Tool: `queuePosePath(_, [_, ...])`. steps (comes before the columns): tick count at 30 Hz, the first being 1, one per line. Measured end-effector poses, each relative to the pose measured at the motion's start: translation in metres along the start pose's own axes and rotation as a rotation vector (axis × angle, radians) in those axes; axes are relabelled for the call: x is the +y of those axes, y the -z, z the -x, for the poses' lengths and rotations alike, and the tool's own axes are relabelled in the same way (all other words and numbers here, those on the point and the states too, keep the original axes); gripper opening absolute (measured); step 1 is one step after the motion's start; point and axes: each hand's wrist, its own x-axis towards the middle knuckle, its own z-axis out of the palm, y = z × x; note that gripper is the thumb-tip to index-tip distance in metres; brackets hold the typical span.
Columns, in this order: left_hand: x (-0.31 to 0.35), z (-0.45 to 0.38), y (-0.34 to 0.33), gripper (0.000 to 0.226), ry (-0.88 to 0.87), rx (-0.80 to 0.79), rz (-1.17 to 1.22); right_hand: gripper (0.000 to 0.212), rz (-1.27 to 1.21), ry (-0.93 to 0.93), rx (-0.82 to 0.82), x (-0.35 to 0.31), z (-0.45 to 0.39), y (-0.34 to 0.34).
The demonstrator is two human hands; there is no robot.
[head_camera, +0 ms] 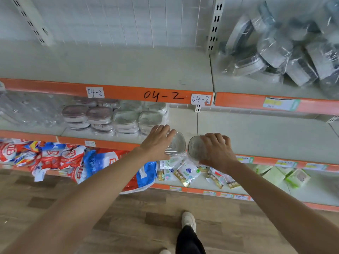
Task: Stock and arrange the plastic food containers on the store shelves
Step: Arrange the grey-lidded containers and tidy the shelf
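Far left on the middle shelf [256, 129] sit clear wrapped packs [27, 109], blurry, can't tell what's inside. Next to them, stacked containers [113, 118] in rows, lids up, darker-lidded ones on the left, clear ones on the right, long sides running roughly w/ the shelf front.

Your left hand [156, 142] lies over the left container [174, 143], at the shelf's front edge just right of the stacks. Fingers spread and bent down over its left side and top, palm down, clamped around it. The tub is clear, rounded-square, so no strong long axis; its ribbed face tips toward you and down, other face toward the shelf back.

Just beside it, small gap, not touching as far as you can see: the right container [197, 148], same type, also at the front edge. It's tilted, broad round face turned left toward the other tub. Your right hand [218, 151] grips it from the right and above, fingers curled tight over the top, knuckles up.

Above, orange shelf strip [163, 96] reads "04-2". Top right shelf: pile of wrapped containers [278, 52] lying at mixed angles. Below your hands: red/blue bags [55, 158] on the left, small packets [185, 173] in the middle, green boxes [286, 176] on the right. Wood floor [128, 217] and one shoe [189, 219] at bottom.
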Motion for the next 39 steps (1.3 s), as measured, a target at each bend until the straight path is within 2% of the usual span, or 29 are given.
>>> queuePosePath(7, [0.010, -0.027, -0.063, 0.078, 0.138, -0.143, 0.142, 0.080, -0.105, -0.135, -0.098, 0.018, -0.012, -0.070])
queuePosePath(17, [0.022, -0.104, -0.166, 0.074, 0.214, -0.133, 0.307, 0.071, -0.181, -0.268, -0.145, 0.062, -0.046, -0.154])
queuePosePath(21, [0.017, -0.134, -0.185, 0.073, 0.211, -0.104, 0.356, 0.066, -0.216, -0.256, -0.143, 0.086, -0.060, -0.168])
queuePosePath(25, [0.006, -0.160, -0.196, 0.059, 0.231, -0.021, 0.314, 0.052, -0.210, -0.192, -0.022, 0.100, -0.082, -0.177])
queuePosePath(28, [0.001, -0.174, -0.201, 0.057, 0.255, 0.045, 0.263, 0.045, -0.140, -0.220, 0.044, 0.100, -0.100, -0.186])
queuePosePath(34, [-0.009, -0.200, -0.209, 0.043, 0.326, 0.133, 0.210, 0.043, -0.092, -0.250, 0.050, 0.100, -0.142, -0.202])
queuePosePath(39, [-0.025, -0.216, -0.211, 0.045, 0.363, 0.143, 0.210, 0.048, -0.096, -0.235, 0.041, 0.099, -0.169, -0.205])
